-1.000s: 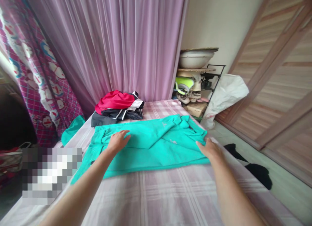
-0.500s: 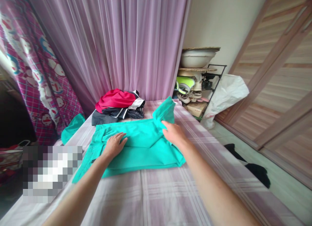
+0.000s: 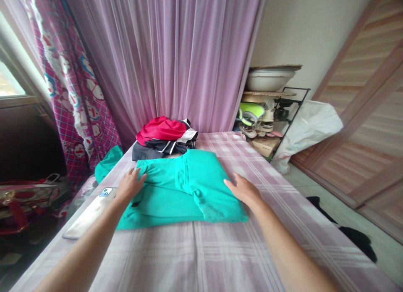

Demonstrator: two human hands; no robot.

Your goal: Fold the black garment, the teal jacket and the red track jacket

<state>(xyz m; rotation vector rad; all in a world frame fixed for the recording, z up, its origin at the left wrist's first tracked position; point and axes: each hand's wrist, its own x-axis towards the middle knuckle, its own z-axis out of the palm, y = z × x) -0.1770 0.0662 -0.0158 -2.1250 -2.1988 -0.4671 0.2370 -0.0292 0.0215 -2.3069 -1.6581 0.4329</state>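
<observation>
A teal garment lies flat on the bed, its right part folded over toward the middle. Whether it is a shirt or trousers I cannot tell. My left hand is at the garment's left end, fingers stretched out over its edge. Just off the right edge, my right hand is open, thumb and fingers apart, with nothing in it. Behind the garment sits a pile of clothes, a red piece on top of dark ones with white trim.
A phone lies by my left forearm on the plaid bedsheet. More teal cloth hangs at the left edge. A rack with shoes and a basin stands back right, beside a white bag. Black cloth lies on the floor.
The raised teal flap at the right now lies folded leftward over the garment. My right hand has let go and moved to the right edge. My left hand has shifted to the left end.
</observation>
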